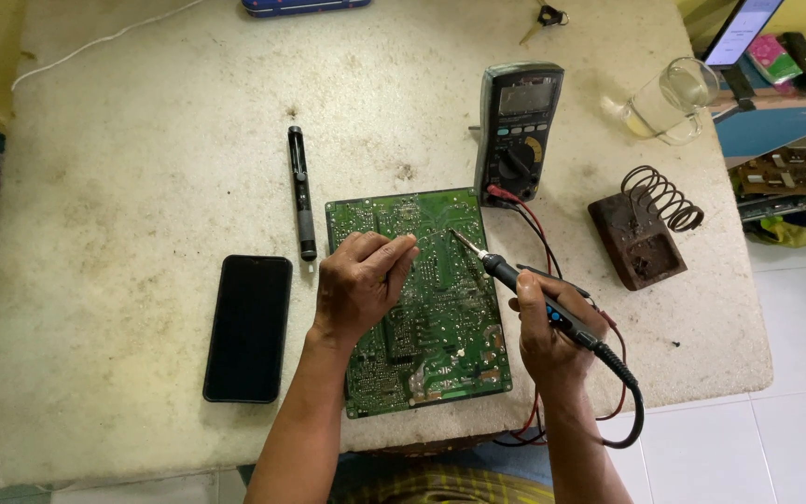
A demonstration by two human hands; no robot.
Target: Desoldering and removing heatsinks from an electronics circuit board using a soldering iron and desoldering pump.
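Observation:
A green circuit board [440, 317] lies solder side up on the white table [142, 140]. My left hand [361, 285] rests on the board's left half, fingers pinched together near its upper middle; whether they hold thin solder wire I cannot tell. My right hand [548, 331] grips a black soldering iron [515, 275] like a pen. The iron's tip touches the board close to my left fingertips. Its black cable [632, 397] loops off the table's front edge.
A black phone [248, 327] lies left of the board, a black desoldering pump [301, 191] above it. A multimeter [518, 131] with red and black leads stands behind the board. A rusty iron stand with coil [646, 224] and a glass mug [669, 98] sit at the right.

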